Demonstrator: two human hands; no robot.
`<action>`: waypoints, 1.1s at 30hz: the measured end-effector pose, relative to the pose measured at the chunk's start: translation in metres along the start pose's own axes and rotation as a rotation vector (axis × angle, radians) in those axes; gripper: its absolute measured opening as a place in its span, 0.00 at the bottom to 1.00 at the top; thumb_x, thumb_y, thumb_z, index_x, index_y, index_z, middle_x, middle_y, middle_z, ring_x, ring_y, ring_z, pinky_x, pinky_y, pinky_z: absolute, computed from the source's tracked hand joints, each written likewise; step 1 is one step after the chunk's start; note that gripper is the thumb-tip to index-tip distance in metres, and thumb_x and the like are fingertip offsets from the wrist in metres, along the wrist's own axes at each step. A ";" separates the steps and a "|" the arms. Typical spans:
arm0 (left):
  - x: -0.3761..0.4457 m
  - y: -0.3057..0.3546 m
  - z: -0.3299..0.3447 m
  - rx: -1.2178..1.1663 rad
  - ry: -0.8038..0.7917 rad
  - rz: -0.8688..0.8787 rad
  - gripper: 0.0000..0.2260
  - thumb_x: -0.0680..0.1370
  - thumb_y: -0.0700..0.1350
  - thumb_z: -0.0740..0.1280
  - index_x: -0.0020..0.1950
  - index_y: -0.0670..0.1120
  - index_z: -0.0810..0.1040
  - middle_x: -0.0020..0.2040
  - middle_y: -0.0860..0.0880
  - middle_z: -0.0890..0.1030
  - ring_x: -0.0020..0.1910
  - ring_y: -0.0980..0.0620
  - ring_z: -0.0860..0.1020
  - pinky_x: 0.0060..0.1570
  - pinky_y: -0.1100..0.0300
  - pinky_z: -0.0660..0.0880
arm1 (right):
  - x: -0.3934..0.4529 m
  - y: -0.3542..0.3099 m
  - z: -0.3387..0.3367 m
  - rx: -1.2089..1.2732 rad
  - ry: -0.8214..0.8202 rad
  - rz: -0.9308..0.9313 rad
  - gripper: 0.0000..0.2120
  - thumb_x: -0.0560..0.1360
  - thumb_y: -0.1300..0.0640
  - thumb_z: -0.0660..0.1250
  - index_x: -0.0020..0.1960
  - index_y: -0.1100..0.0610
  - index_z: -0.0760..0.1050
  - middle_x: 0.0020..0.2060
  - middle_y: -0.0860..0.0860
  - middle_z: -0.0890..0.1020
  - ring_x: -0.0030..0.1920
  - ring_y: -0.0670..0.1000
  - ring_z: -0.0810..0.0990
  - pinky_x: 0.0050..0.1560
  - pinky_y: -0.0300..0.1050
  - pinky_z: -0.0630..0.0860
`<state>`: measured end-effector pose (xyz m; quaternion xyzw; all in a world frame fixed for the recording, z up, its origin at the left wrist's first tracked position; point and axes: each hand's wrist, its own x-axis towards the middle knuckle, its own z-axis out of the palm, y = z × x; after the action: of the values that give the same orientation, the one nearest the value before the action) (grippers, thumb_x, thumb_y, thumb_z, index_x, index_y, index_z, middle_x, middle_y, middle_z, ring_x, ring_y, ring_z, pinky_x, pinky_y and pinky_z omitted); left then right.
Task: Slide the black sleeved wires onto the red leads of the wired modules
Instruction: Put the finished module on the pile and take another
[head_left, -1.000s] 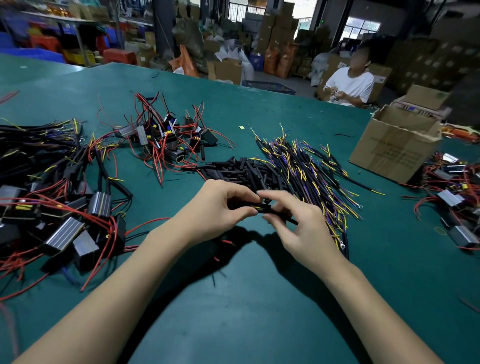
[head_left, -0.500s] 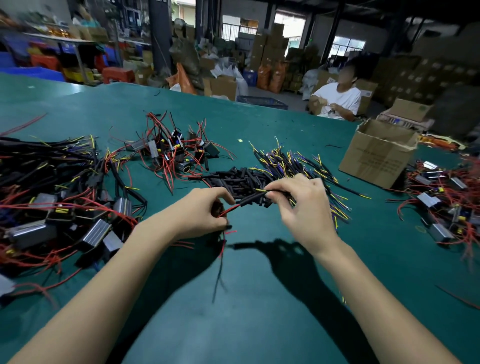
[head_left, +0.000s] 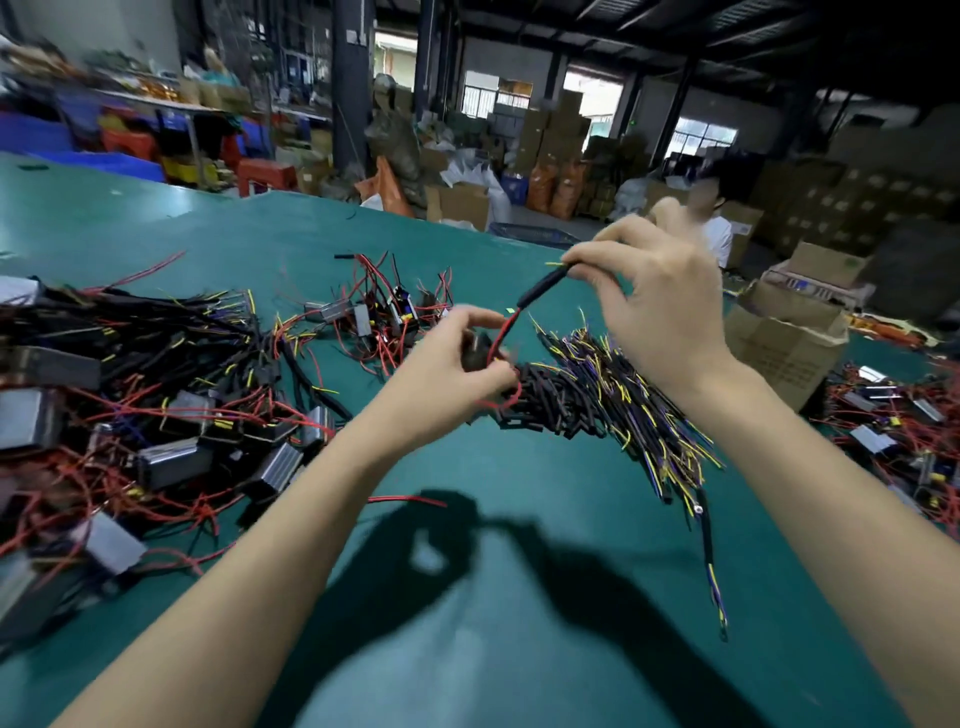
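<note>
Right hand (head_left: 660, 306) raised, fingertips pinching upper end of black sleeve (head_left: 540, 288). Sleeve slants down onto thin red lead (head_left: 500, 332). Left hand (head_left: 457, 364) curled, gripping dark module (head_left: 477, 344) above green table (head_left: 519, 597).

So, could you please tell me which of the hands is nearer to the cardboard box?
Right. The right hand, raised and pinching the black sleeve, is just left of the cardboard box; the left hand, holding the red lead, sits further left.
</note>
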<state>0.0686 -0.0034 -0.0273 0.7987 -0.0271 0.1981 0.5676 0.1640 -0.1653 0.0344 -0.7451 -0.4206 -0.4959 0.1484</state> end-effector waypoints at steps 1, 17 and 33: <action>0.000 0.007 -0.010 -0.024 0.102 0.002 0.12 0.76 0.37 0.66 0.58 0.45 0.73 0.45 0.44 0.80 0.38 0.50 0.77 0.41 0.57 0.75 | 0.005 -0.002 0.003 0.001 -0.003 0.010 0.08 0.76 0.55 0.67 0.48 0.56 0.85 0.40 0.52 0.83 0.42 0.59 0.74 0.40 0.46 0.67; -0.060 -0.033 -0.094 1.358 0.140 -0.253 0.17 0.78 0.55 0.58 0.65 0.54 0.72 0.56 0.49 0.77 0.57 0.44 0.76 0.49 0.53 0.72 | 0.043 -0.140 0.157 0.379 -0.641 -0.323 0.13 0.76 0.69 0.59 0.56 0.63 0.79 0.64 0.61 0.71 0.54 0.62 0.78 0.55 0.55 0.72; -0.054 -0.067 -0.080 1.359 0.033 -0.158 0.29 0.75 0.55 0.33 0.55 0.52 0.72 0.57 0.52 0.76 0.60 0.49 0.72 0.54 0.51 0.63 | 0.010 -0.155 0.202 0.275 -1.041 -0.381 0.17 0.73 0.65 0.61 0.62 0.61 0.74 0.61 0.55 0.78 0.62 0.56 0.75 0.61 0.49 0.69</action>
<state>0.0136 0.0840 -0.0836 0.9740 0.1705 0.1413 -0.0468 0.1697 0.0612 -0.0813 -0.7760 -0.6259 -0.0220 -0.0746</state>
